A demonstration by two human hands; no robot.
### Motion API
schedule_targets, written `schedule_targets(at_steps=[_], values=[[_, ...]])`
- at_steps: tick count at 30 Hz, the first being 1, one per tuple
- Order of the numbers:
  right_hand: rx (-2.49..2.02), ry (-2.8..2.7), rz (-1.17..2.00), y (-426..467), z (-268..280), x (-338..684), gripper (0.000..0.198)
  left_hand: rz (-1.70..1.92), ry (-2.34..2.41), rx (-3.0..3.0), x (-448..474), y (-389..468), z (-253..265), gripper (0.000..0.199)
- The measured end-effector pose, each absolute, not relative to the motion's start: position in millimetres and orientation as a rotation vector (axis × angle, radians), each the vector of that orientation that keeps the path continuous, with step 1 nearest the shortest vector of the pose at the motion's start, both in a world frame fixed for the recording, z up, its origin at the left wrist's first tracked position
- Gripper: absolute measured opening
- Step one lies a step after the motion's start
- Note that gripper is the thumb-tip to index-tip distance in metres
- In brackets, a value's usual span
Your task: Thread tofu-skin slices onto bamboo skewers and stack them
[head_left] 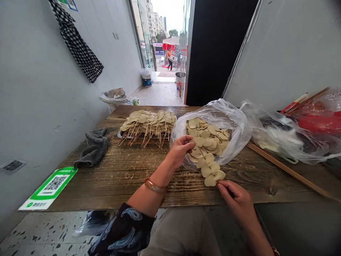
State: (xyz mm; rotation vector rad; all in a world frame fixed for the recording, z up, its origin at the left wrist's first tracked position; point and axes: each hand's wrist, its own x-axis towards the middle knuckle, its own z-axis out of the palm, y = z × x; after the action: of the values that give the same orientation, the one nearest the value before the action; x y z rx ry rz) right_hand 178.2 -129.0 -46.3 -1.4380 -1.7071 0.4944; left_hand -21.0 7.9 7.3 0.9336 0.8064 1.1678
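Note:
My left hand [181, 148], fingers pinched, grips the edge of a thin pale beige slice [198, 142] over the open plastic bag. Near the table's front edge, my right hand [237, 199] is closed at the lower end of a skewer of round slices [211, 169]. Several folded slices sit in a row on it; the stick itself is mostly hidden. Loose beige slices [206, 133] fill the clear plastic bag [238, 124]. To the left of the bag, filled skewers [149, 121] lie heaped on a metal tray [124, 134], their bare stick ends pointing toward me.
A bundle of bare sticks [289, 169] lies on the wooden table [128, 185] at right, beside crumpled plastic bags [282, 137]. At left are a dark grey cloth [93, 147] and a green QR-code card [50, 186]. Beyond the table, buckets [146, 79] stand by the open doorway.

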Motion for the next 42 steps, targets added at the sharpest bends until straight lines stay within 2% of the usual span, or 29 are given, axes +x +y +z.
schedule_targets(at_steps=[15, 42], values=[[-1.447, -1.709, 0.420, -130, -55, 178, 0.024, 1.152, 0.731, 0.749, -17, 4, 4, 0.035], [-1.487, -1.653, 0.536, -128, -46, 172, 0.028, 1.261, 0.937, 1.245, -11, 5, 3, 0.017]])
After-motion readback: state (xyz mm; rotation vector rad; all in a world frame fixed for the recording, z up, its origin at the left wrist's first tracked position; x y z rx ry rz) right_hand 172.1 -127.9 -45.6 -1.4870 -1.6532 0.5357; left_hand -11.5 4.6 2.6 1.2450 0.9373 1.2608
